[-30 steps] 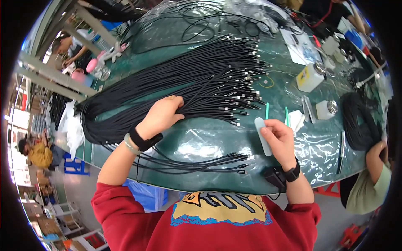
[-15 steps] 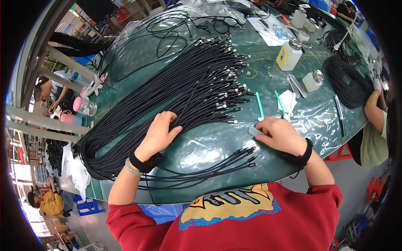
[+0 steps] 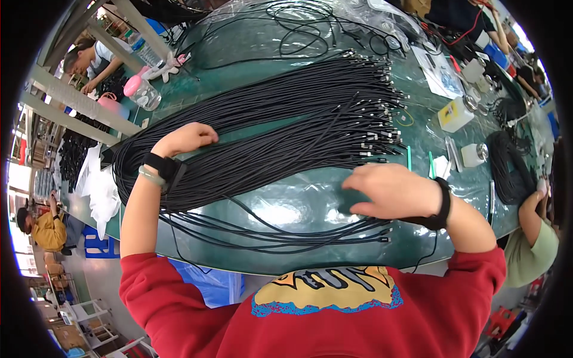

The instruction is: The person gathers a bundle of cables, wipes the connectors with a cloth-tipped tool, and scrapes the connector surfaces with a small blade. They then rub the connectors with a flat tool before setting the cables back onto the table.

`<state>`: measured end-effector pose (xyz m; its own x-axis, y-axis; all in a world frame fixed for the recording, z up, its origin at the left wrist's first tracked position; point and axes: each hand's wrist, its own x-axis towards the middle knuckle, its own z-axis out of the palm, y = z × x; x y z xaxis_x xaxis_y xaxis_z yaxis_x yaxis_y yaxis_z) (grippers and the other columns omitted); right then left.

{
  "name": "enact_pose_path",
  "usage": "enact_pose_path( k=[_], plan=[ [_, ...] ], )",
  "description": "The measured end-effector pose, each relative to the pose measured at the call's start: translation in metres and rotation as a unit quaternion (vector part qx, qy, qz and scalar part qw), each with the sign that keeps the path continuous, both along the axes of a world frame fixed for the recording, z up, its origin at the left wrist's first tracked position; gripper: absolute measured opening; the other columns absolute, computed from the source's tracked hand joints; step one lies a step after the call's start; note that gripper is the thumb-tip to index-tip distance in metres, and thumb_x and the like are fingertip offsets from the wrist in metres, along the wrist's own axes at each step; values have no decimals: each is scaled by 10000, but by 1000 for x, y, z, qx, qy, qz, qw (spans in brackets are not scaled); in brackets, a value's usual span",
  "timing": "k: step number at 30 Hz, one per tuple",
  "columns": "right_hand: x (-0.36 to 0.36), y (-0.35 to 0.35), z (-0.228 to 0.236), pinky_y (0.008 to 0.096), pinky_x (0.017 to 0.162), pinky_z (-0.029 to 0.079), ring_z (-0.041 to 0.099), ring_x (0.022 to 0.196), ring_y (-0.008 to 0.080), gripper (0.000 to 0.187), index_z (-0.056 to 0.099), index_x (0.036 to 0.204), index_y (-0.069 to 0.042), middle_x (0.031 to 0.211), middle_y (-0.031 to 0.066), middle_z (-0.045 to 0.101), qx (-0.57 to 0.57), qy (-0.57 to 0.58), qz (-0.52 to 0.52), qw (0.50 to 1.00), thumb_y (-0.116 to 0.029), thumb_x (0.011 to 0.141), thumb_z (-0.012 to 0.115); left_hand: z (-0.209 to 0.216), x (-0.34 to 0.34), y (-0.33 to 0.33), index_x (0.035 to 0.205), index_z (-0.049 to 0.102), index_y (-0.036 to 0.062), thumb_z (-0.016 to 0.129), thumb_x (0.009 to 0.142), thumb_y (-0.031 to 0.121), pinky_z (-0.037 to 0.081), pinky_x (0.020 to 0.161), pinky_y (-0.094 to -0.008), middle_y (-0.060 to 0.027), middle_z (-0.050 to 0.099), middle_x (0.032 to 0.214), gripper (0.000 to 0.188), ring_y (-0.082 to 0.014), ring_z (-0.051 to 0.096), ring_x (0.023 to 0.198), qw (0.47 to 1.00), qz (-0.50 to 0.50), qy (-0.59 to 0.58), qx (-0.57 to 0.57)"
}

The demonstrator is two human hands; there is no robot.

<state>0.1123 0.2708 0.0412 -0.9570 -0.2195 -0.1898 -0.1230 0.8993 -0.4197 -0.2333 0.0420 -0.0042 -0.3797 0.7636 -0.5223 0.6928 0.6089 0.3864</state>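
Observation:
A thick bundle of black cables (image 3: 262,146) lies on the green table, looped at its left end, with metal-tipped connectors (image 3: 382,110) fanned out at the right. Over the bundle's left part rests my left hand (image 3: 186,138), back up, its fingers loosely bent beside the gap between two strands of cables; no cable is visibly gripped. Several separate cables (image 3: 298,237) run along the near edge. My right hand (image 3: 391,190) hovers between their tips and the bundle's connectors, thumb and fingers apart, with nothing visible in it.
At the right are a yellow-labelled bottle (image 3: 456,114), a smaller bottle (image 3: 475,155), tweezers (image 3: 453,154) and green sticks (image 3: 409,158). A coiled cable bundle (image 3: 507,170) lies beside a co-worker's arm (image 3: 531,218). Metal shelf posts (image 3: 83,107) and a pink-lidded jar (image 3: 143,93) stand left.
My left hand has slid left along the bundle toward its loop. The right hand's fingers have spread, and the grey flat piece seen at them earlier no longer shows. The whole view has shifted.

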Motion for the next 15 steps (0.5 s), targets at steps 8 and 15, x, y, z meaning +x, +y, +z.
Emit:
enact_pose_path(
  k=[8, 15],
  plan=[
    [-52, -5, -43, 349, 739, 436, 505, 882, 302, 418, 500, 1044, -11, 923, 140, 498, 18, -10, -12, 1000, -211, 699, 628, -7, -15, 8, 1112, 523, 16, 477, 783, 109, 386, 838, -247, -99, 586, 1017, 345, -169, 531, 924, 988, 58, -87, 116],
    [-50, -11, -45, 342, 756, 426, 489, 897, 298, 445, 499, 1044, -1, 924, 134, 482, -10, 33, -36, 999, -192, 670, 645, -22, -26, -4, 1077, 540, -3, 496, 771, 127, 396, 827, -254, -94, 589, 1025, 335, -173, 536, 921, 976, 66, -64, 198]
  ],
)
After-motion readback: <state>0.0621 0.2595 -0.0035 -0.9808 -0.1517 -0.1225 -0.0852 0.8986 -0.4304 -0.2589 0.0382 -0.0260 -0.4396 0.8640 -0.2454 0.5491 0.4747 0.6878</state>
